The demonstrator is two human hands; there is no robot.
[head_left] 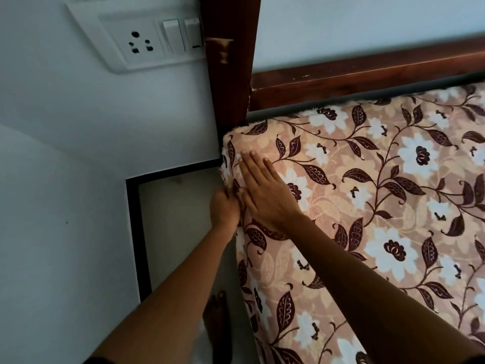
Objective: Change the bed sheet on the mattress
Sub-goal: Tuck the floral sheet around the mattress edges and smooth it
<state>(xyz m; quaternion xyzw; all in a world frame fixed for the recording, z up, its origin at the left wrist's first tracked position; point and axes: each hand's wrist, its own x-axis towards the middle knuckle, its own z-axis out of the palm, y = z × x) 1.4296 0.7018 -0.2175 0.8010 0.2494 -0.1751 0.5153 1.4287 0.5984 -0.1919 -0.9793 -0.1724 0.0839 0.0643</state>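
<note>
A tan bed sheet (pixel 367 195) printed with white flowers and dark maroon leaves covers the mattress, wrapping over its near-left corner. My right hand (pixel 265 190) lies flat on top of the sheet near that corner, fingers straight and together. My left hand (pixel 224 204) is at the mattress's side edge just below the corner; its fingertips are hidden against the sheet's hanging side, so whether they pinch the fabric cannot be told.
A dark wooden bedpost (pixel 231 74) and headboard rail (pixel 367 72) stand behind the corner. A white switch and socket plate (pixel 147 40) is on the wall at left. My bare foot (pixel 217 319) stands on the pale floor in the narrow gap beside the bed.
</note>
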